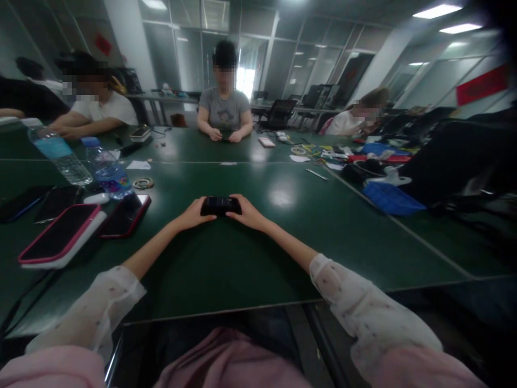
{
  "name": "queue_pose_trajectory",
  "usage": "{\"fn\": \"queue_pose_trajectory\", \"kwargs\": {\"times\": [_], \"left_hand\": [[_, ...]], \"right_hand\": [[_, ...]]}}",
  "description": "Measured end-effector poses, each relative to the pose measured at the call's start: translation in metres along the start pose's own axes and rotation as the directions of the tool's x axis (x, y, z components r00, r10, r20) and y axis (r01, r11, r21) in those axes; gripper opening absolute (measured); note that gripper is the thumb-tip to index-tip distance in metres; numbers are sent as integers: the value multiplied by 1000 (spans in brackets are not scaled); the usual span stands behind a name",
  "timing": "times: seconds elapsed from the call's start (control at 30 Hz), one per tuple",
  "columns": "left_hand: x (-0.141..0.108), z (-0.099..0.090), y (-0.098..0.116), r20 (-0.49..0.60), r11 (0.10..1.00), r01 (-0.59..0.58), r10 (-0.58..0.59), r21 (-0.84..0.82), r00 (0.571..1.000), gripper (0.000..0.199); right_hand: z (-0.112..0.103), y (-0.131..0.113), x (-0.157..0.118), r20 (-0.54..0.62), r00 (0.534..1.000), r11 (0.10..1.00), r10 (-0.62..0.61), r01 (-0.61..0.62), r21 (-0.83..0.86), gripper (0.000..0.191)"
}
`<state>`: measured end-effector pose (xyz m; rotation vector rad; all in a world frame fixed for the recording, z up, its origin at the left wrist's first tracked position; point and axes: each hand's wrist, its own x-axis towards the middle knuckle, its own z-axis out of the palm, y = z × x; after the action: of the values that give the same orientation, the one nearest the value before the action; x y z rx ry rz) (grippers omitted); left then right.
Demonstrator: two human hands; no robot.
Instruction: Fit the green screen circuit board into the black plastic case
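A black smartphone (221,205) is held sideways in both hands, just over the green table (226,258). My left hand (194,214) grips its left end, the thumb along the near edge. Its right end is in my right hand (247,212), with that thumb also at the near edge. The screen faces up toward me and is mostly dark, with faint marks that I cannot read. My remaining fingers are largely hidden behind the phone.
Left of my arm lie a pink-framed phone (62,231), a red-cased phone (126,215) and two water bottles (60,153). A tape roll (144,183) is beyond them. At right are a blue tray (391,198), a wrench (317,174) and cables. A person (225,105) sits opposite; others sit around.
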<state>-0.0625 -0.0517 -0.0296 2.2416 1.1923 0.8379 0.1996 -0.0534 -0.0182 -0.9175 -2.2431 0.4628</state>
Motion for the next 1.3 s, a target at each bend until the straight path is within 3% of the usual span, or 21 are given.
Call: {"fn": "queue_pose_trajectory", "kwargs": {"times": [0.2, 0.3, 0.6, 1.3], "left_hand": [[-27, -6, 14, 4, 996, 42, -42, -73, 999, 62], [-34, -7, 14, -47, 995, 62, -66, -79, 997, 63], [-30, -6, 3, -13, 997, 51, -52, -61, 999, 68], [-35, -14, 20, 41, 986, 122, -118, -110, 992, 66]], "right_hand": [[16, -22, -13, -32, 999, 999, -6, 5, -33, 56], [19, -28, -16, -16, 1000, 995, -26, 24, -97, 60], [18, -25, -18, -12, 999, 994, -50, 48, -101, 61], [16, -27, -18, -35, 999, 998, -27, 25, -58, 54]]}}
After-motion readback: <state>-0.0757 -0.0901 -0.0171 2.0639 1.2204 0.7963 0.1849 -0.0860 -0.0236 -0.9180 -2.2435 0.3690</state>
